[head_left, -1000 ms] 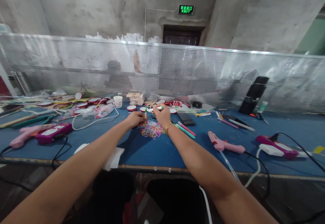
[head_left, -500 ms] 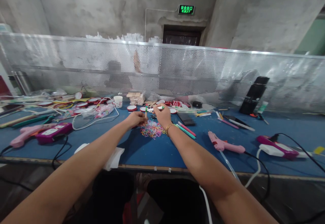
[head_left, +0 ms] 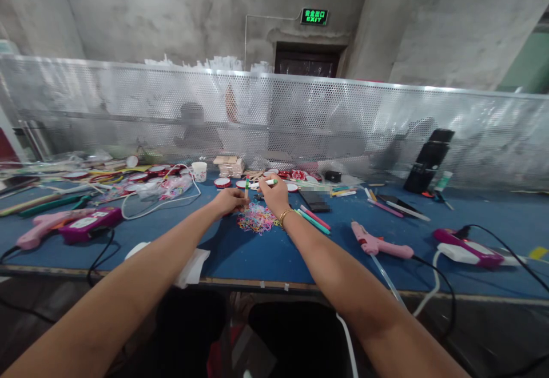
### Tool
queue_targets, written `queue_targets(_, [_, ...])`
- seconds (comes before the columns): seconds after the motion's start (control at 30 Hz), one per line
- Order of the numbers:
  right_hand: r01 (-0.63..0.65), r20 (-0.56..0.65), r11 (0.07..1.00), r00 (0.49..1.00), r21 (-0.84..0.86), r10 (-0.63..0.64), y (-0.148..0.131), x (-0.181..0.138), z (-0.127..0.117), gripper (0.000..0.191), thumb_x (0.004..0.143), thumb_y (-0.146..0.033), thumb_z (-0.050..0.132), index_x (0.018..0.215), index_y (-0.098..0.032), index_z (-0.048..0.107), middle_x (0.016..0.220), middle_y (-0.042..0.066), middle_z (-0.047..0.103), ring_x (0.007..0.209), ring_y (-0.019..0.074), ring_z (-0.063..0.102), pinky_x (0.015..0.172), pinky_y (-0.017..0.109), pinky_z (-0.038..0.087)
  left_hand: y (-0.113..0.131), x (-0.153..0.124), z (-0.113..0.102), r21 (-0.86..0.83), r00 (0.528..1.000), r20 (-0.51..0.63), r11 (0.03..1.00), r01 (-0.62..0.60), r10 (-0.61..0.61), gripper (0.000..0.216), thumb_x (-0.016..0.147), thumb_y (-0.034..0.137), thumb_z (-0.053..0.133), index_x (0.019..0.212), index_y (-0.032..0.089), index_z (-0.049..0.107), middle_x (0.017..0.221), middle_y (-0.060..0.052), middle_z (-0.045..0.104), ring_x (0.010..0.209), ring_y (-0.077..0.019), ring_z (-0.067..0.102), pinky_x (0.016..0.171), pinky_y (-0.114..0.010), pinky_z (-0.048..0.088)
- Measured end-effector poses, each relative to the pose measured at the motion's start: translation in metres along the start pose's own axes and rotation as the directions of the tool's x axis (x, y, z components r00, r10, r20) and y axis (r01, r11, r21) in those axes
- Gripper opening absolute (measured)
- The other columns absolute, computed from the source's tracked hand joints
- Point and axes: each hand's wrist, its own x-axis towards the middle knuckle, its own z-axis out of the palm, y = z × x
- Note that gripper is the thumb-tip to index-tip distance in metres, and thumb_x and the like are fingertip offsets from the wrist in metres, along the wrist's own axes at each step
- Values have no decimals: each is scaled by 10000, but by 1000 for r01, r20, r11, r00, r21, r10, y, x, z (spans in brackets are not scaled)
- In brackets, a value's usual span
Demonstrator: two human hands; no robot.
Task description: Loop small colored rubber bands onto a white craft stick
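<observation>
My left hand (head_left: 230,202) is closed around the lower end of a short wooden stick (head_left: 246,193), which stands upright with green colouring near its top. In my right hand (head_left: 275,195), which wears a gold-coloured bracelet, is a white marker (head_left: 256,185) with a green end. It lies nearly level, its tip pointing left at the stick; whether they touch I cannot tell. Just below both hands, a heap of small colourful rubber bands (head_left: 257,222) rests on the blue tabletop (head_left: 261,258). Several coloured markers (head_left: 315,219) lie beside my right wrist.
Pink glue guns lie left (head_left: 51,226) and right (head_left: 380,243), with trailing cords and purple-and-white power strips (head_left: 469,247). Small red-rimmed drums (head_left: 222,183), stacked wooden pieces (head_left: 229,165) and a paper cup (head_left: 199,171) stand behind. A perforated metal panel (head_left: 300,120) closes the back.
</observation>
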Motion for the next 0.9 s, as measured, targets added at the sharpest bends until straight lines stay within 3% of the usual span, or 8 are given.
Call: queue_targets(0.9, [-5,11,1000,1000,16,5,2,1,2,154,750,-336,498,674,-214,553,613,-36,617,590,133,545,601,239,407,-2,2,-1,-10,999,38,1000,-10,10,361,486,395,821,637,140,615,585,-16,626,495,-95,533,446,-200,343])
